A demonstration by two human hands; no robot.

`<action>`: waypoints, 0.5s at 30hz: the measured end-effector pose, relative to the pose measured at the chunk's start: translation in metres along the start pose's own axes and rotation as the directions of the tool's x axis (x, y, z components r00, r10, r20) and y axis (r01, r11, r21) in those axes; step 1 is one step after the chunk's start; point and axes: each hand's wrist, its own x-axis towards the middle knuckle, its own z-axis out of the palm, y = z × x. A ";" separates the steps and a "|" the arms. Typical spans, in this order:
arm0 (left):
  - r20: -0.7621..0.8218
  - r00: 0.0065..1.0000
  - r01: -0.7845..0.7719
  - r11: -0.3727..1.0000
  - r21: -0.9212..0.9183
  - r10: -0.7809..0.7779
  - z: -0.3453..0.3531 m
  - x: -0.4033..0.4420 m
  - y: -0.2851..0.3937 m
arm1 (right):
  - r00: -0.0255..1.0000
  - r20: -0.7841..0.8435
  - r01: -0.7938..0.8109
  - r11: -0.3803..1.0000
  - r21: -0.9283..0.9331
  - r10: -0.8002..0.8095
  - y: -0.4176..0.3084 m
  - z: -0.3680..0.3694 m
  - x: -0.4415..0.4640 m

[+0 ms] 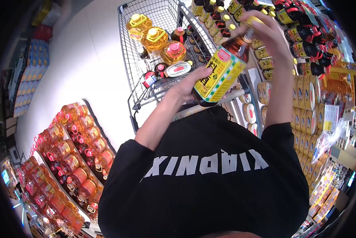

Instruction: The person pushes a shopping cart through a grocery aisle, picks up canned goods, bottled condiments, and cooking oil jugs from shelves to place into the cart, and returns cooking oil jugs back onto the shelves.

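A bottle (221,73) of dark liquid, with a yellow label and green-white checks, is held tilted in front of my chest. My left hand (188,85) wraps round its lower body, thumb on the label. At the top end, the fingers of my right hand (265,33) close round its neck and yellow cap (254,22). Just beyond stands a shopping cart (126,47). In it are several jugs of golden oil (154,39), a dark bottle with a red cap (179,35) and a container with a white oval label (178,69).
Shelves on the right hold rows of dark bottles (299,33) and stacked gold tins (305,93). A plastic bag (330,135) hangs near a price card (330,117). Red-capped oil jugs (78,178) fill a display at lower left; blue cartons (30,75) are stacked far left.
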 end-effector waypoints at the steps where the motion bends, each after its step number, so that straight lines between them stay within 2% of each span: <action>1: -0.016 1.000 0.015 0.988 -0.156 -0.018 0.020 -0.009 -0.004 | 0.999 -0.054 0.014 0.961 0.277 0.001 0.013 0.023 0.006; 2: -0.011 0.999 0.028 0.988 -0.151 -0.030 0.033 -0.012 -0.009 | 0.983 -0.164 0.007 0.859 0.511 0.089 0.030 0.050 0.013; 3: -0.263 0.964 -0.014 0.999 0.050 0.027 0.044 -0.013 -0.015 | 0.968 -0.155 -0.055 0.773 0.632 0.195 0.038 0.073 0.014; 4: -0.482 0.867 -0.003 0.968 0.251 0.128 0.053 -0.018 -0.022 | 0.938 -0.091 -0.198 0.732 0.652 0.334 0.042 0.090 0.014; 5: -0.482 0.869 0.011 0.969 0.246 0.112 0.060 -0.028 -0.029 | 0.871 -0.073 -0.313 0.665 0.679 0.485 0.057 0.100 0.018; 7: -0.561 0.794 0.126 0.839 0.530 0.235 0.071 -0.042 -0.034 | 0.932 0.099 -0.263 0.462 0.847 0.349 0.088 0.119 0.020; 8: -0.526 0.810 0.025 0.881 0.472 0.259 0.076 -0.049 -0.035 | 0.933 0.096 -0.259 0.462 0.848 0.346 0.096 0.123 0.018; 10: -0.544 0.801 0.074 0.863 0.501 0.248 0.078 -0.058 -0.035 | 0.919 0.170 -0.301 0.355 0.885 0.355 0.095 0.136 0.018; 11: -0.559 0.795 0.119 0.843 0.524 0.235 0.079 -0.062 -0.034 | 0.921 0.174 -0.301 0.355 0.885 0.347 0.093 0.138 0.018; 13: -0.538 0.793 0.075 0.832 0.549 0.284 0.068 -0.063 -0.043 | 0.917 0.112 -0.307 0.499 0.811 0.382 0.084 0.138 0.016; 15: -0.499 0.775 0.008 0.784 0.621 0.387 0.062 -0.061 -0.048 | 0.942 0.075 -0.243 0.512 0.824 0.327 0.078 0.137 0.012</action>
